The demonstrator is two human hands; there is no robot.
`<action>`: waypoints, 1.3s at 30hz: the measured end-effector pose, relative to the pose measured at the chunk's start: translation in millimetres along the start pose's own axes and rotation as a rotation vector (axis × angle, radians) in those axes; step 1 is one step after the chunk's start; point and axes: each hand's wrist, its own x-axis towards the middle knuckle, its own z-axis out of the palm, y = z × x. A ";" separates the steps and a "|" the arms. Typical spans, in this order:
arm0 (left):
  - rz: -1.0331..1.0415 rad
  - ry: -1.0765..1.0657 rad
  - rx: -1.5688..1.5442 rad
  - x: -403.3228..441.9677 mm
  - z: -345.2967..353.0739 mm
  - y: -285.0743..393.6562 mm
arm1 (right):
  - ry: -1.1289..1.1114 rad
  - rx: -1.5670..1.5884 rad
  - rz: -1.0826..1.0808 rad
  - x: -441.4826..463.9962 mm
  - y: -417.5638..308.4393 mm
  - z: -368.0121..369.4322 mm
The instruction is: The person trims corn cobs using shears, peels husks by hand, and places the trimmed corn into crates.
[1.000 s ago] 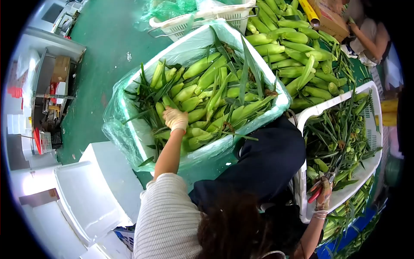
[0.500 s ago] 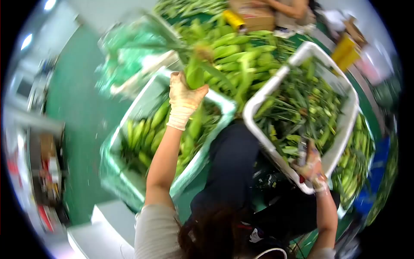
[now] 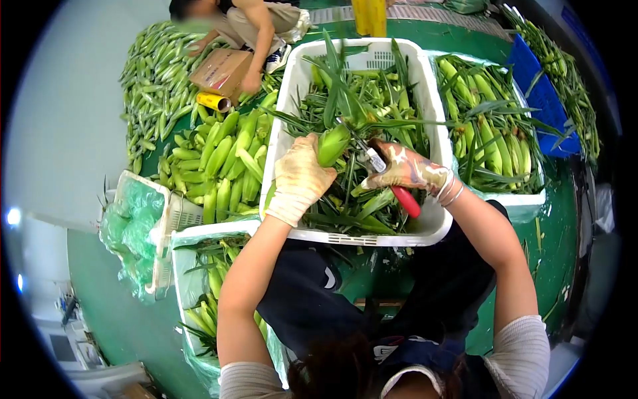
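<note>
My left hand [image 3: 302, 174], in a pale glove, is wrapped around a green-husked ear of corn [image 3: 334, 143]. Long leaves [image 3: 342, 93] stick out from the ear's far end. In my stained-gloved right hand [image 3: 407, 167] is a pair of pruning shears [image 3: 405, 201] with a red handle. Their blades are up against the leafy end of the ear; whether they are closed on it I cannot tell. Both hands are over a white plastic basket [image 3: 444, 223] holding cut husks and leaves.
Left of my knees stands a plastic-lined crate [image 3: 183, 266] of corn; another lined crate [image 3: 535, 189] of leafy ears is on the right. Trimmed ears [image 3: 222, 156] are heaped beyond the basket. A co-worker [image 3: 256, 26] crouches by a cardboard box [image 3: 222, 72]. A blue crate [image 3: 541, 100] stands far right.
The view has swung round. My left hand has brought the ear from above the left crate to the white basket. My right hand has raised the shears to the ear's leafy end.
</note>
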 end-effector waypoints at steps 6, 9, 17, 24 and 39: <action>0.034 -0.038 -0.766 25.8 29.1 -52.5 | 0.013 0.422 0.216 -17.0 12.6 4.3; 0.048 -0.332 -0.995 24.9 -16.3 -31.8 | -0.022 0.182 0.083 -17.6 18.8 4.4; 0.002 -0.759 -1.401 24.7 4.7 -21.2 | -0.110 0.262 -0.060 -9.4 -2.0 -2.2; -0.506 0.145 -1.915 46.8 27.3 -68.8 | -0.029 0.413 0.124 -18.2 26.3 11.6; -1.152 0.236 -2.031 30.5 35.6 -53.4 | 0.639 -0.558 -0.290 24.3 16.4 52.7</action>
